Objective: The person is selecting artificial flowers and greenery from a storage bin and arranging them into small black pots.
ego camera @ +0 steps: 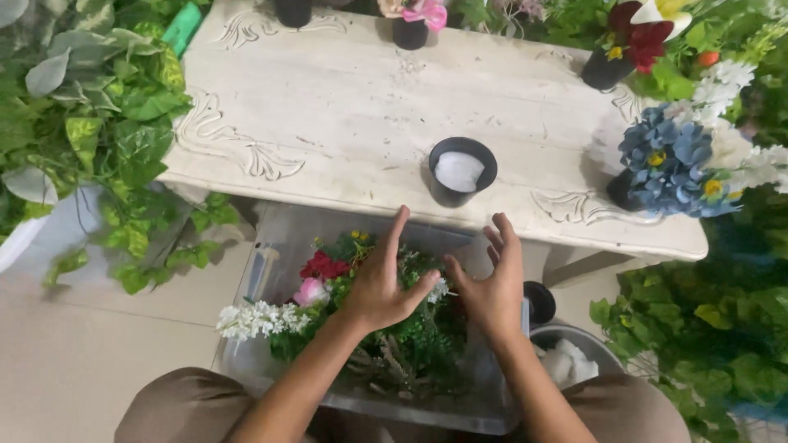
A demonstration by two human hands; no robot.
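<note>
My left hand and my right hand hover side by side above a clear plastic bin full of artificial flowers and greenery. Both hands have fingers spread and hold nothing. Just beyond them, near the front edge of a pale carved table, stands a small black pot with white foam inside.
More black pots with artificial flowers stand on the table: a blue and white bunch at right, a red one and a pink one at the back. Leafy plants crowd the left and right. A container of white foam sits by my right knee.
</note>
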